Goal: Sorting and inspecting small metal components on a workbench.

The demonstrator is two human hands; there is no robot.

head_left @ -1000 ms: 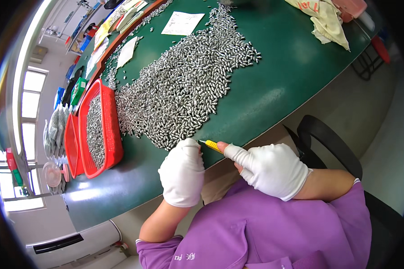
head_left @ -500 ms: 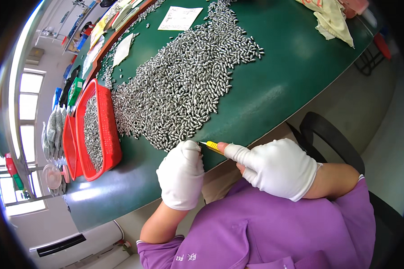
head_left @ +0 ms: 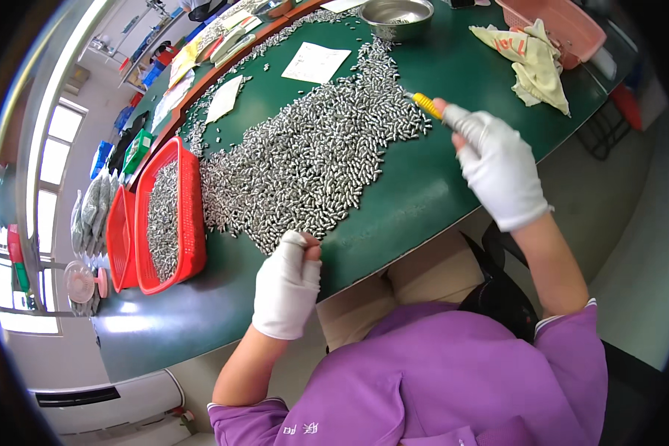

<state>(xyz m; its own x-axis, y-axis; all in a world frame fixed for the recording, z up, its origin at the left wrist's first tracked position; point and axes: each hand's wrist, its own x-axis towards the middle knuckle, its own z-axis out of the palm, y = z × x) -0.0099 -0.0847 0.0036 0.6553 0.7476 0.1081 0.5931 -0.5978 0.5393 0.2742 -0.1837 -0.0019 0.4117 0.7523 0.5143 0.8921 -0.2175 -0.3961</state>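
Note:
A wide heap of small silver metal pieces (head_left: 305,163) covers the middle of the green table (head_left: 416,193). At its near edge is my left hand (head_left: 285,290), in a white glove with bare fingertips. Thumb and fingers are pinched together there, and whatever they hold is hidden. My right hand (head_left: 500,175), gloved the same way, grips a yellow craft knife (head_left: 426,105) by its ribbed handle. The knife's thin metal tip points to the far left, above the heap's right end.
Left of the heap stands a red plastic basket (head_left: 194,223) filled with silver pieces, another red basket (head_left: 121,260) beside it. Paper slips (head_left: 317,62) lie farther back. A metal bowl (head_left: 396,31), a pale cloth (head_left: 539,74) and a pink basket (head_left: 583,33) are at the far side.
My right hand has moved away from the left, up and rightward, carrying the knife. My left hand stays pinched near the heap's edge. The view has shifted, bringing the metal bowl into sight.

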